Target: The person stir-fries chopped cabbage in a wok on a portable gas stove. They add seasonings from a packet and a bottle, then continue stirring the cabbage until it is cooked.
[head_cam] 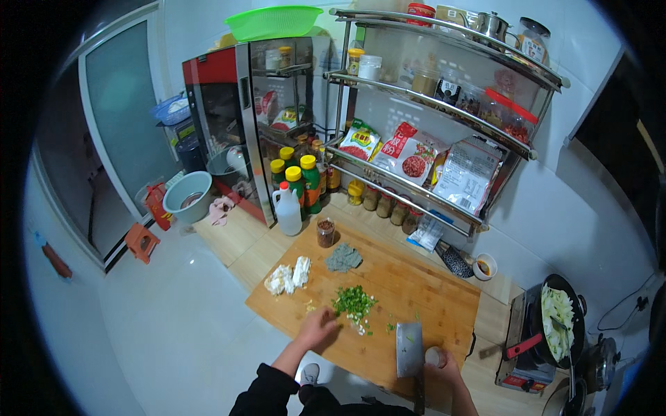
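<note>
My left hand (pixel 318 328) is over the wooden cutting board (pixel 385 260), its fingers slightly bent and apart, at the near left edge of a pile of chopped green onion (pixel 355 303). I see nothing held in it. At the board's near right, my right hand (pixel 446 368) grips a small, round, whitish object (pixel 433 356), partly hidden by the fingers. Just left of that hand a cleaver (pixel 409 349) lies flat, its dark handle towards me. Crumpled white tissues (pixel 287 277), a grey-green cloth (pixel 343 258) and a jar of reddish-brown spice (pixel 325 233) rest on the board's far left.
On the right, a wok of cut cabbage (pixel 558 322) sits on a portable gas stove (pixel 525 372), its red handle pointing left. A small sauce bowl (pixel 485 267) stands behind the board. Beyond are a metal spice rack (pixel 406 195), a white jug (pixel 287 210) and yellow-capped bottles (pixel 310 182).
</note>
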Motion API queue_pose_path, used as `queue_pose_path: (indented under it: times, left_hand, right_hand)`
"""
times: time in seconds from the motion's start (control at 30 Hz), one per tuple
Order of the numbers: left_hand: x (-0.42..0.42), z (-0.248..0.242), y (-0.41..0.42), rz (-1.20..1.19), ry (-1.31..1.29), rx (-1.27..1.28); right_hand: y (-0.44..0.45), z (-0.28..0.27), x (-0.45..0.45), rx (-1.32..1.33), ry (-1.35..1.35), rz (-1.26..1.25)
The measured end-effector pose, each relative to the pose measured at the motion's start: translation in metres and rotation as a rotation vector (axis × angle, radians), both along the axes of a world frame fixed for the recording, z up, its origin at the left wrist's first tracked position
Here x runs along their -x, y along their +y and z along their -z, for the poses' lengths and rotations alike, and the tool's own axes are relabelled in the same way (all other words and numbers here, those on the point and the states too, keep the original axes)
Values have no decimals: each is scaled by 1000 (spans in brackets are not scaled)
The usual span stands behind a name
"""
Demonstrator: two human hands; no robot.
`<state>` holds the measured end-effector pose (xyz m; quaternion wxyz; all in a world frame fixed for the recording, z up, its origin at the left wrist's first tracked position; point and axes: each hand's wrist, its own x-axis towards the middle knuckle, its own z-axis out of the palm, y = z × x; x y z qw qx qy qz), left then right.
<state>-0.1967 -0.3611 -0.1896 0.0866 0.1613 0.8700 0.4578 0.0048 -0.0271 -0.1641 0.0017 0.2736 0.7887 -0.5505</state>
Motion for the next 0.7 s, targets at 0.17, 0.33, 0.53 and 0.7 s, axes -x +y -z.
queue_pose_path:
  times: [0.17,0.33,0.53,0.7]
  left_hand:
    - [142,-13,3,-226,177,-48]
    - [238,7,12,-211,88,-99]
    - [275,25,29,-21,51,-366]
    - [274,9,39,-102,130,-217]
  right_hand:
    - [-56,-18,41,190,-37,-58]
    - [-130,-35,102,260,49,-63]
    - [-158,-55,135,347,-28,2]
    - [-173,-81,146,305,-45,9]
